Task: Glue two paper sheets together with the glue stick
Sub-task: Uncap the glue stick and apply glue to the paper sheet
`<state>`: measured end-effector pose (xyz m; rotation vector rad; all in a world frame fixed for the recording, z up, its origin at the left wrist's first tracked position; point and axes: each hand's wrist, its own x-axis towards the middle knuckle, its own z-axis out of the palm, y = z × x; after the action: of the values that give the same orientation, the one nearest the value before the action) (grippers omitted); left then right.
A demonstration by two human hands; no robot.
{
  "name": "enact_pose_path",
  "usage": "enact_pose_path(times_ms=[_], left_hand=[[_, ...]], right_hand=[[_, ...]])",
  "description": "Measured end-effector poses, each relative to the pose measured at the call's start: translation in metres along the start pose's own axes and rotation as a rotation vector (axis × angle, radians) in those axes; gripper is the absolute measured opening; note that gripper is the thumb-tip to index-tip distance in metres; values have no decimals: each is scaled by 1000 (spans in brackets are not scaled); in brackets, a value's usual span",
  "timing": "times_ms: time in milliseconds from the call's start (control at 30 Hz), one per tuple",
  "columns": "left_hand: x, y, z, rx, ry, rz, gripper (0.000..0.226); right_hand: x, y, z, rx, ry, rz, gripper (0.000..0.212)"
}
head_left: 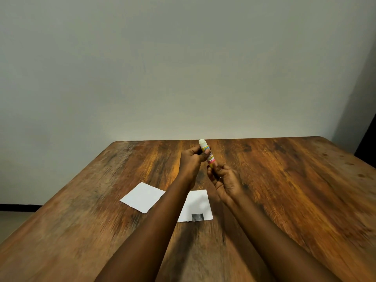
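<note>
A glue stick (207,153) with a yellow and pink label is held upright above the table, its white glue tip bare at the top. My left hand (191,159) grips its upper part with thumb and fingers. My right hand (224,180) pinches its lower end. Two white paper sheets lie flat on the wooden table (284,190) below my arms: one sheet (142,197) to the left, the other sheet (198,206) partly hidden by my left forearm, with a small grey square near its front edge. No cap shows.
A plain pale wall stands behind the table's far edge (215,139). The table's left edge runs diagonally at the lower left, with floor beyond. A dark object (368,143) stands at the far right.
</note>
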<state>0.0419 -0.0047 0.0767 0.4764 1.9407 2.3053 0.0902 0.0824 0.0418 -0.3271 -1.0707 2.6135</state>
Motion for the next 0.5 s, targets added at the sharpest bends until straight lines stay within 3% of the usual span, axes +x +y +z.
enact_pose_path(times_ms=[200,400,500], left_hand=[[-5,4,5,42,-12,1,24],[-10,10,-1,27,41,6,24],[-8,11,-4,5,61,-4,20]], right_hand=[[-7,-8,2,-83,-5,160,39],[-11,-9,8,61,-68,55,15],[-6,-6,10,-11,-75,-28,8]])
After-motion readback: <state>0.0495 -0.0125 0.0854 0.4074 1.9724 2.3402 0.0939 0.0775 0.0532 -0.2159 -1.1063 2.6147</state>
